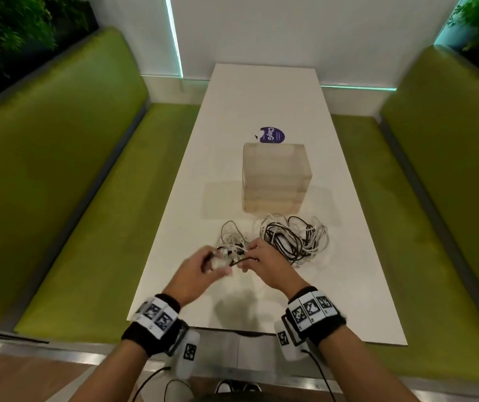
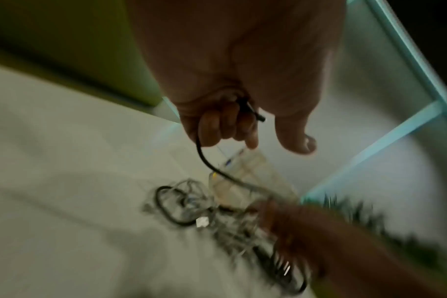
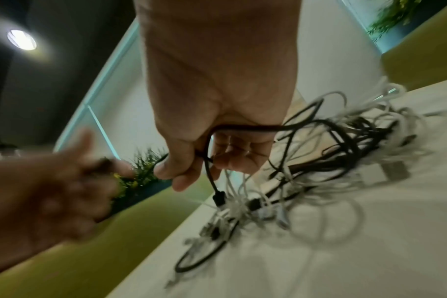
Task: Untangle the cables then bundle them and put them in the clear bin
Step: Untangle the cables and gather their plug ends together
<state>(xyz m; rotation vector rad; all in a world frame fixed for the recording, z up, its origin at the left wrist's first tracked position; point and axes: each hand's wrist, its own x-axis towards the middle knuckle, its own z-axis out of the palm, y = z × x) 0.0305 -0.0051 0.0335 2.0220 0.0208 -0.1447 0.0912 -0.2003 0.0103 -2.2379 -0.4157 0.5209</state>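
The cables (image 1: 278,242), black and white, lie in a loose tangle on the near half of the table (image 1: 348,256), just in front of the bin (image 1: 276,181), with a bigger heap to the right and a smaller white knot to the left. 1 black cable (image 2: 212,165) runs between the 2 hands above the table. The left hand (image 2: 232,121) has its fingers curled round that cable's end, the plug poking out beside the thumb. The right hand (image 3: 217,149) grips the same black cable, which loops under the palm and hangs down with its plug over the pile; a few white strands seem to pass through its fingers too, though blur makes that unsure. The bin stands upright mid-table, with a purple sticker (image 1: 271,134) behind it. Green benches (image 1: 67,198) flank the table.
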